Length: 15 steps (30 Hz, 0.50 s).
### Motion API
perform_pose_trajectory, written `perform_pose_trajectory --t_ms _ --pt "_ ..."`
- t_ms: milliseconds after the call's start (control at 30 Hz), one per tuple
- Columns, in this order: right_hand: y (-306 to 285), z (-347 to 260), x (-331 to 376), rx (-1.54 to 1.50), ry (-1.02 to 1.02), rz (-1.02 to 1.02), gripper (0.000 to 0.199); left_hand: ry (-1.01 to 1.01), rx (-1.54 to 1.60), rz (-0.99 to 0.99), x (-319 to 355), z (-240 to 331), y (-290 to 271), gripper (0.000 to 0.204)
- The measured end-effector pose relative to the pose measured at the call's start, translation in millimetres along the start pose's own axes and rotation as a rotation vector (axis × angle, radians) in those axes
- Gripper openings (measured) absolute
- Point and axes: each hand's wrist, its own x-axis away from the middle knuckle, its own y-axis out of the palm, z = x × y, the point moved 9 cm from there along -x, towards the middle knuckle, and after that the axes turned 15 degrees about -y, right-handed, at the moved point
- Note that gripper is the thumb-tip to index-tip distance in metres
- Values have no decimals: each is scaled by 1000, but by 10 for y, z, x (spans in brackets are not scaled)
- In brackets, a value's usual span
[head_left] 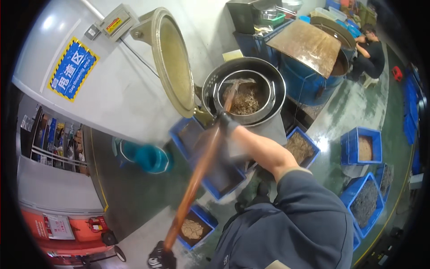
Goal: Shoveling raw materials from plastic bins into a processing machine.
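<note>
— Starting with the biggest piece, what stands in front of the person?

— A large pale grey machine (112, 89) fills the upper left, with its round beige lid (172, 60) swung open and standing on edge. Just beside the lid's right edge sits a wide metal drum (268, 76), and a smaller steel basket (264, 105) rests inside it, holding a heap of brownish metal scraps (245, 102).

— And beyond that?

— A blue barrel (309, 83) with a rusty square board (307, 45) lying across its top, toward the upper right corner of the floor. Another person in dark clothes (369, 51) crouches beside it on a low stool.

— What lies on the green floor (354, 112)?

— Several blue plastic crates (363, 148) along the right edge, some filled with grey or brown scrap; more of them crowd at the foot of the drum.

— Now the tool?

— A long wooden-handled rake (197, 172) runs from the bottom edge up into the basket, its metal head resting on the scraps.

— How are the hands placed?

— The right hand (226, 123), gloved, is closed around the handle just below the drum's rim. The left hand (160, 259), in a dark glove, is clenched around the handle's lower end at the bottom edge.
</note>
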Motion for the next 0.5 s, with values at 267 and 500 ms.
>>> perform_pose_trajectory --t_ms 267,500 --pt "544 -750 1311 97 -647 -274 24 369 -749 458 259 -795 -363 12" --pt "595 463 1767 -114 -239 -142 15 -149 -675 580 1133 -3198 -920 37"
